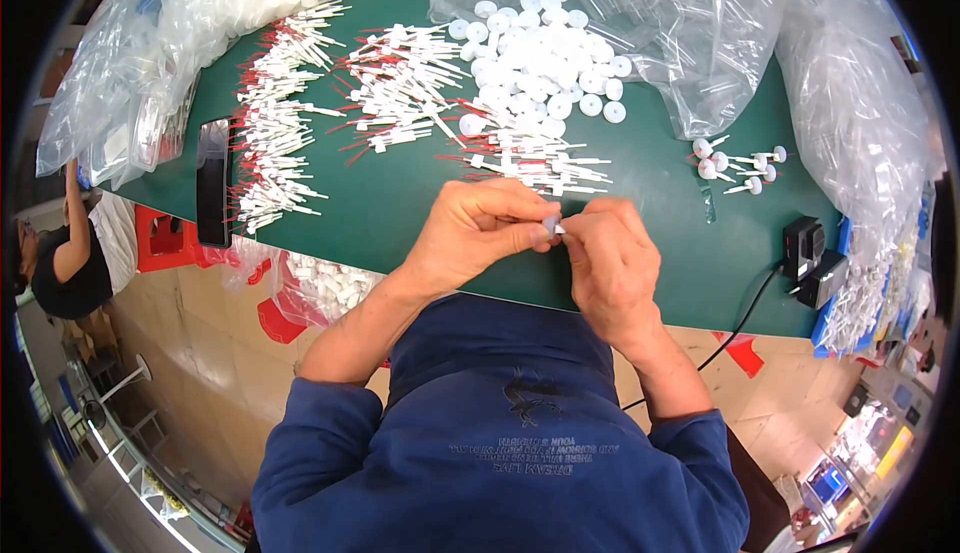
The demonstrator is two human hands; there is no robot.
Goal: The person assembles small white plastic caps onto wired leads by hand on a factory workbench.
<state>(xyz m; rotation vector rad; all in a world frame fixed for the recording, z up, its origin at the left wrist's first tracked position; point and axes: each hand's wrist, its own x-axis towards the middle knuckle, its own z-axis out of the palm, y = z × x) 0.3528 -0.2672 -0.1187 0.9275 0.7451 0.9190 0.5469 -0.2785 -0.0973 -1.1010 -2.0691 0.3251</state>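
In front of my chest, at the near side of the green table, both hands meet in a pinch. My left hand (pixel 465 233) holds a small whitish plastic cap (pixel 550 222) between thumb and fingertips. My right hand (pixel 615 263) is closed at the cap's right side, on a small white tip (pixel 561 231); the fingers hide most of it. Just beyond the hands lies a bunch of thin white sticks with red wires (pixel 535 163). Behind that spreads a heap of round white plastic caps (pixel 540 63). Several joined cap-and-stick pieces (pixel 755 170) lie to the right.
More white sticks with red wires lie in piles at left (pixel 275 123) and centre (pixel 405 78). A black phone (pixel 214 183) rests at the left edge. Clear plastic bags (pixel 700 43) cover the far side. A black adapter (pixel 803 248) with a cable sits at right. Another person (pixel 70 263) is far left.
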